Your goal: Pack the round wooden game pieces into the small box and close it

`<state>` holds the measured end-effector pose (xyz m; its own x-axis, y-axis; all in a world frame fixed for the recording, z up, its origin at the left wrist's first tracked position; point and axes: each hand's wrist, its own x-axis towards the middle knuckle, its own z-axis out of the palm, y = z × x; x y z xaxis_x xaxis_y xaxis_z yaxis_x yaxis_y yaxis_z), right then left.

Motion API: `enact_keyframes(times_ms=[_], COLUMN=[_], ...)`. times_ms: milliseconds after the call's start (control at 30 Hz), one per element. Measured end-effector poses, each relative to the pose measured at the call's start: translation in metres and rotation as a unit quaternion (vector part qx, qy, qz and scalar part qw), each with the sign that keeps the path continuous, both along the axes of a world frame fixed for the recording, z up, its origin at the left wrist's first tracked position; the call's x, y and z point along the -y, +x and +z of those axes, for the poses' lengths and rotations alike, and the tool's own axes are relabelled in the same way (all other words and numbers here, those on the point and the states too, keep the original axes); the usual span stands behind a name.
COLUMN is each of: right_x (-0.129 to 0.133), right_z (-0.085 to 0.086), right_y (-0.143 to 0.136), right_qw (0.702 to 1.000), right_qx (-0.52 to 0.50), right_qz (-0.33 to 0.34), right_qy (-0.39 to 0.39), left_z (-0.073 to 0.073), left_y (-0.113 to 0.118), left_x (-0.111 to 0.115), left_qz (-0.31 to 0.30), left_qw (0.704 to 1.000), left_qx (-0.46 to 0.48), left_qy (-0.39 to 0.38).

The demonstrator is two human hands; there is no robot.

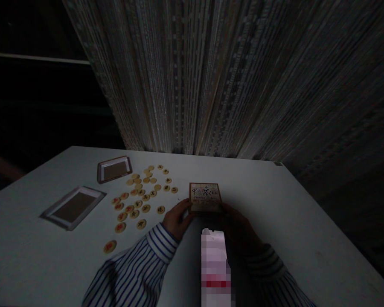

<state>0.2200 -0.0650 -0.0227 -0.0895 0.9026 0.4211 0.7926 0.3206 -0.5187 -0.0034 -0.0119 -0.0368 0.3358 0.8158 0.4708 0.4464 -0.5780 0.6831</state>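
A small Chinese chess box with dark calligraphy on a pale lid is held between my two hands, near the middle of the white table. My left hand has its fingers closed on the box's left edge. On the opposite side, my right hand grips the right edge, though deep shadow hides much of it. To the left lie several round wooden chess pieces, scattered loosely. Some have red characters, some dark ones, and others look blank from here.
Two shallow box parts with pale rims lie left of the pieces: a nearer tray and a farther tray. A striped string curtain hangs behind the white table. A pixelated pinkish object stands close to me between my forearms.
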Motion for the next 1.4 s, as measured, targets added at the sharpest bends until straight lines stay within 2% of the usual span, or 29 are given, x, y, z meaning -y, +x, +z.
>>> enact_keyframes(times_ms=[367,767,900,1100,1400], right_x=[0.001,0.003,0.002,0.002,0.003], right_z=[0.001,0.007,0.003,-0.004,0.008], right_y=[0.0,-0.003,0.0,0.002,0.0], right_qw=[0.999,0.997,0.994,0.992,0.987], right_qx=[0.03,0.061,0.087,0.111,0.139], right_qz=[0.009,0.035,0.032,0.025,0.039], right_qy=[0.02,0.043,0.054,0.06,0.071], left_z=[0.001,-0.004,-0.005,-0.009,-0.016], left_y=[0.0,-0.001,-0.001,-0.004,-0.007], left_x=[0.0,0.0,-0.001,-0.003,-0.007], left_qz=[-0.01,-0.001,-0.007,0.006,-0.003], left_qw=[1.0,0.998,0.996,0.99,0.985], left_qx=[-0.025,-0.039,-0.044,-0.103,-0.143], left_qy=[0.007,0.054,0.078,0.092,0.093])
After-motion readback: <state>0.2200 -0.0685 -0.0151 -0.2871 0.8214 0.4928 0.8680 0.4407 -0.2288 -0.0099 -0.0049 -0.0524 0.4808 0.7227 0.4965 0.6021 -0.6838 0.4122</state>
